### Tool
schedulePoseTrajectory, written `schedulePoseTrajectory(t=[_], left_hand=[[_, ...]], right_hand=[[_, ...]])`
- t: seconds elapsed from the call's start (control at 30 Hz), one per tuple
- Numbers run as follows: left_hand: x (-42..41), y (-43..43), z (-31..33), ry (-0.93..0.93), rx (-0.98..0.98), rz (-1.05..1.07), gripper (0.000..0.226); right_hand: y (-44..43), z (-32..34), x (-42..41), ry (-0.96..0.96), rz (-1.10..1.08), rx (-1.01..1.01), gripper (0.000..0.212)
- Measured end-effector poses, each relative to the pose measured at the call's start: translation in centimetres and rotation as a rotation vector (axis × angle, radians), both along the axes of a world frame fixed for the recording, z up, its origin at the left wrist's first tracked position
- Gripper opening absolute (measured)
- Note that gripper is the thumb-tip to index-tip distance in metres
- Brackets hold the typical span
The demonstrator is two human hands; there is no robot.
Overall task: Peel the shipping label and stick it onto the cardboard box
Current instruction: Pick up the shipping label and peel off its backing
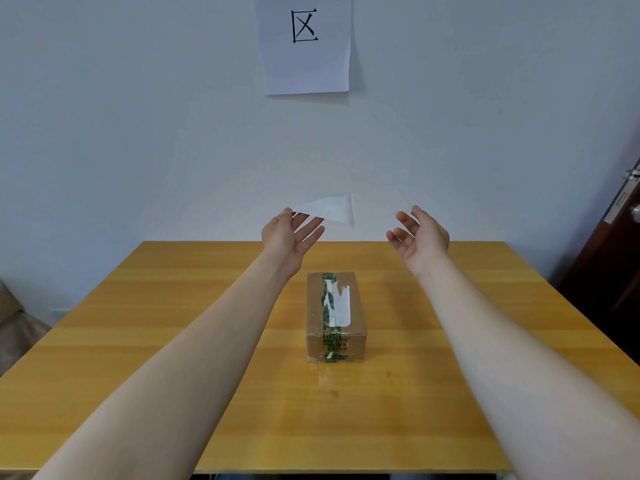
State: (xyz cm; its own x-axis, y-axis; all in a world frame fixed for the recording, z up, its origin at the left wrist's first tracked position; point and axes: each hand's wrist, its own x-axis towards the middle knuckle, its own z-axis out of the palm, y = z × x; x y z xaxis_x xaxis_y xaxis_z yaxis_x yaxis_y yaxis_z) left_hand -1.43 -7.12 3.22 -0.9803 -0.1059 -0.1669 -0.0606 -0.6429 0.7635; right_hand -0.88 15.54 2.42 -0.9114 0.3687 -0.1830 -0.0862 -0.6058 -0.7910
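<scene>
Left hand (287, 237) pinches a white label (330, 209) above the cardboard box (335, 318); right hand (417, 237) spread open, holding what I cannot make out.

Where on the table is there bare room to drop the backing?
Bare table lies left and right of the box, and in front of it. Only the middle is taken, by the box; both forearms cross above.

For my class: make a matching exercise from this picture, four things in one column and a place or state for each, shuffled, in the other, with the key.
Things:
1. cardboard box
2. white sheet
3. paper with a black character
4. right hand

Places or states:
A. hangs on the wall
B. pinched in the left hand, above the table
C. lies on the table, taped with green tape
D. raised, fingers spread

Pairs: 1-C, 2-B, 3-A, 4-D
</scene>
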Motion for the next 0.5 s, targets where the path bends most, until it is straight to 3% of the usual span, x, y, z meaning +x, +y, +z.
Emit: schedulePoseTrajectory(t=[0.5], left_hand=[[-0.2, 0.8, -0.6, 0.030, -0.028, 0.022, 0.021]], right_hand=[[2.2, -2.4, -0.2, -0.073, -0.075, -0.110, 0.021]])
